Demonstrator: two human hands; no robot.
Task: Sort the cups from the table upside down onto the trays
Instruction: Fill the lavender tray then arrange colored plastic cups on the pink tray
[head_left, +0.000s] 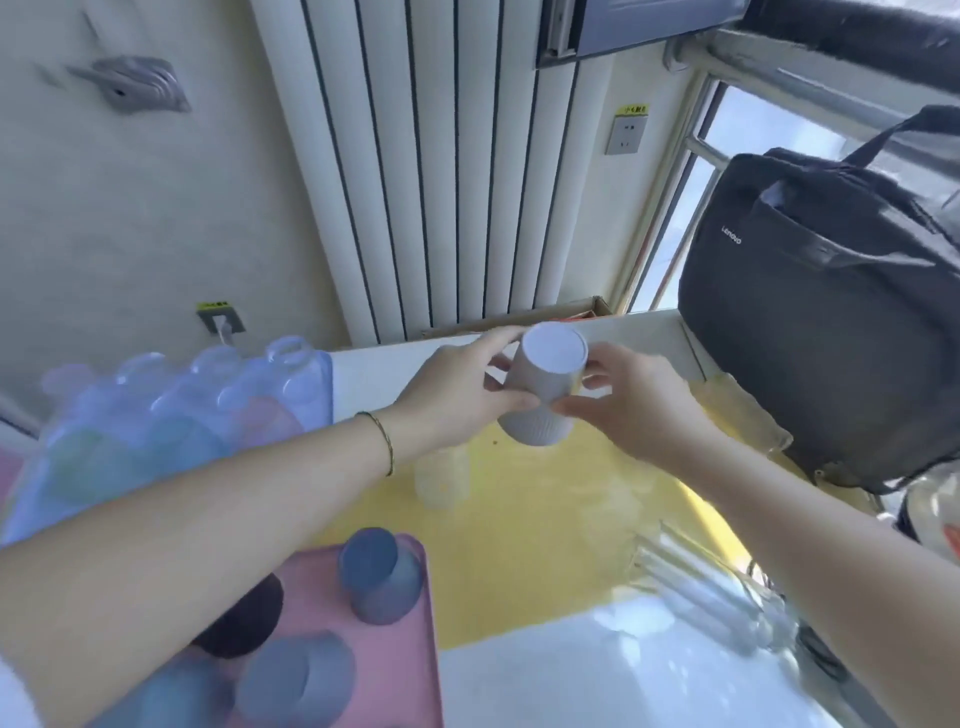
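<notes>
At far left, a blue tray (31, 499) carries clear cups (171, 400) standing upside down, while nearer the camera a pink tray (415, 639) holds inverted blue-grey cups (382, 582) and a dark one (244, 618). At centre, the person's left hand (457, 395) and right hand (634, 400) together pinch a grey ribbed cup (545, 384), held in the air above the yellow tray (519, 545) with its flat base turned toward the camera; both hands are partly closed, fingertips pressing its sides. A black bag (821, 322) sits at right. The cup appears already flipped and on its way to a tray. The next move likely calls for lowering it rim-down onto a free spot, clear of the pale cups (441, 475) already there.
</notes>
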